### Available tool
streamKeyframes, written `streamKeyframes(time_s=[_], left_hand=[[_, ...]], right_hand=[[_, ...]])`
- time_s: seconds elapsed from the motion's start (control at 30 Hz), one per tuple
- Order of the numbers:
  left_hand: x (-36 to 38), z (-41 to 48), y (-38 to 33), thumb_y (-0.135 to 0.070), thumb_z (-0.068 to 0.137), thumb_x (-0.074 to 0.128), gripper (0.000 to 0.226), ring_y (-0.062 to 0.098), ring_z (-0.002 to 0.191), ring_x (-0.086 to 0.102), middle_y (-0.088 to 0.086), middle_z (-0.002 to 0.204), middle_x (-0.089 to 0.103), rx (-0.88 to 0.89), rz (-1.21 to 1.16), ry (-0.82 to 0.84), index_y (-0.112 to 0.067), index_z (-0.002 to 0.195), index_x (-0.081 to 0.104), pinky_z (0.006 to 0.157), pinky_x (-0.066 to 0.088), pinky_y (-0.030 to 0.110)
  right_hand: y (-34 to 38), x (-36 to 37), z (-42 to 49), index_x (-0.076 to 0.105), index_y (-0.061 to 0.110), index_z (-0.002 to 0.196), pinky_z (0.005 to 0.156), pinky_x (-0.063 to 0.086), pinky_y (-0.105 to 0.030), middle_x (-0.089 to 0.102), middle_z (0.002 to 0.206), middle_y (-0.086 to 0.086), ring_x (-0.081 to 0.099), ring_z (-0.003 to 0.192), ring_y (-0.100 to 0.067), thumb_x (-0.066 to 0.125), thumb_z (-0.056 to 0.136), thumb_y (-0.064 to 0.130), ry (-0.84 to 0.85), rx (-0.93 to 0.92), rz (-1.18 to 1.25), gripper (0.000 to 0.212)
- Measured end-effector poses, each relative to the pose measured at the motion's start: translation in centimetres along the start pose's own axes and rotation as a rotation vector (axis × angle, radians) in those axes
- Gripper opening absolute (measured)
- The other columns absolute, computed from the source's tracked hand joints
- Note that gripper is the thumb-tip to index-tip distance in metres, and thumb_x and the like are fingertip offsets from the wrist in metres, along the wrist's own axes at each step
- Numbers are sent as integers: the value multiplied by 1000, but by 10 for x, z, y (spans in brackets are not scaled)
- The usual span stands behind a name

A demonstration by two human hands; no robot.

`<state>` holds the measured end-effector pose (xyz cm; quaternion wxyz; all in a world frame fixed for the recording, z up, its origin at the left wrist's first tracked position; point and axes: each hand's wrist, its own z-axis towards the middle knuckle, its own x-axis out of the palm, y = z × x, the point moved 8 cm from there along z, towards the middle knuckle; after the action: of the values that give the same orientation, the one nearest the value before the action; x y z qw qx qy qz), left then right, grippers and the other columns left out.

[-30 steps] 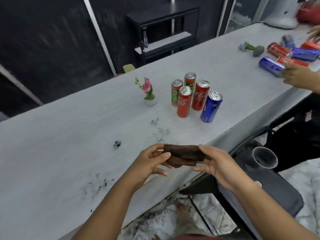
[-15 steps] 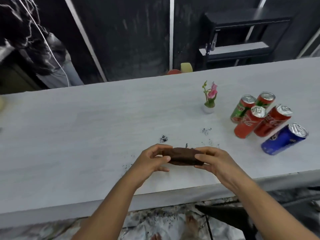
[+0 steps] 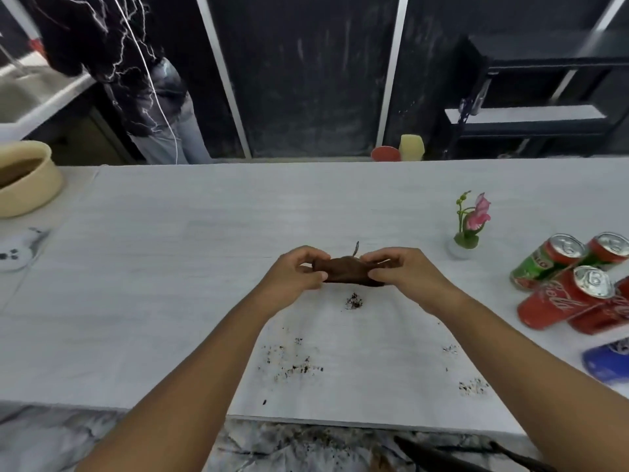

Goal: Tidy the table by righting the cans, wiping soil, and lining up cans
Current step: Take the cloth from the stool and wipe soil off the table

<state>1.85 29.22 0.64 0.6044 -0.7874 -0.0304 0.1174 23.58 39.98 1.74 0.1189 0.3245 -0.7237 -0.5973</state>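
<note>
Left hand point(image 3: 299, 271) and right hand point(image 3: 406, 271) are both on the brown cloth point(image 3: 347, 272), one at each end, fingers curled and thumb pressed against them in a pinch. My forearms come in from the near edge and converge at mid-desk, wrists about level, backs of the hands toward me. The cloth is bunched into a short dark roll between the hands, with a loose thread sticking up from the top. Can't tell if it touches the desk point(image 3: 170, 274) or sits just above it.

Soil: small dark clump point(image 3: 354, 301) just on my side of the cloth. Wider scatter of specks point(image 3: 292, 364) lies nearer the front edge, between my forearms. Another patch point(image 3: 473, 386) sits outside my right forearm.

Cans are at the right, well apart from the hands. Green-and-red can point(image 3: 544, 262) has a second one point(image 3: 609, 248) beside it. Nearer me are a red Coca-Cola can point(image 3: 565, 299) and another red can point(image 3: 609, 315). Blue can point(image 3: 609, 364) is closest to me, cut off by the frame. They are packed in a cluster, not a row.

Pink flower pot point(image 3: 468, 233) stands between the cloth and the cans. Beige basket point(image 3: 23, 189) sits at the far left.
</note>
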Motion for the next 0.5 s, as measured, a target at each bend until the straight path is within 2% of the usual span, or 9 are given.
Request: streamKeyframes(time_s=[0.13, 0.2, 0.27, 0.33, 0.4, 0.47, 0.5], left_hand=[[-18, 48, -3, 7, 94, 76, 30, 21, 99, 74, 9, 118, 75, 53, 161, -65, -20, 109, 75, 89, 54, 37], [-24, 62, 6, 7, 91, 76, 30, 20, 104, 73, 3, 111, 76, 62, 230, -89, -18, 108, 75, 93, 53, 36], [-29, 66, 19, 2, 91, 78, 30, 12, 107, 69, -5, 112, 76, 61, 305, -104, -22, 110, 75, 96, 54, 32], [-36, 60, 30, -10, 92, 82, 32, -3, 115, 65, -16, 120, 74, 77, 379, -124, -31, 115, 74, 97, 50, 21], [-49, 47, 39, -19, 94, 82, 36, -15, 120, 59, -26, 126, 69, 118, 454, -171, -38, 123, 71, 99, 44, 10], [-69, 28, 50, -21, 97, 80, 35, -12, 122, 59, -27, 129, 66, 155, 506, -230, -37, 127, 70, 108, 45, 16], [-80, 17, 56, -20, 98, 79, 34, -7, 125, 59, -24, 132, 67, 177, 534, -252, -34, 128, 71, 113, 45, 22]], right_hand=[[13, 2, 47, 84, 23, 104, 83, 56, -27, 82, 105, 0, 73, 90, -6, 76, 89, -3, -64, -125, -150, 30], [6, 9, 60, 82, 19, 106, 88, 59, -33, 80, 109, -1, 73, 98, -9, 76, 88, -4, -64, -134, -211, 30], [-5, 16, 66, 82, 17, 109, 97, 59, -37, 77, 111, 0, 73, 106, -17, 75, 87, -5, -38, -124, -293, 31], [-13, 20, 66, 80, 22, 110, 97, 56, -31, 74, 112, 5, 70, 108, -17, 74, 87, -2, -20, -141, -381, 34], [-15, 21, 64, 75, 33, 109, 89, 52, -17, 72, 114, 11, 68, 106, -10, 73, 86, 2, -13, -173, -400, 38], [-10, 24, 65, 72, 37, 115, 88, 45, -8, 71, 121, 16, 64, 108, -6, 76, 87, 10, -12, -235, -418, 40], [-5, 28, 67, 72, 37, 122, 93, 42, -9, 69, 126, 17, 60, 114, -6, 79, 89, 17, -11, -276, -465, 40]])
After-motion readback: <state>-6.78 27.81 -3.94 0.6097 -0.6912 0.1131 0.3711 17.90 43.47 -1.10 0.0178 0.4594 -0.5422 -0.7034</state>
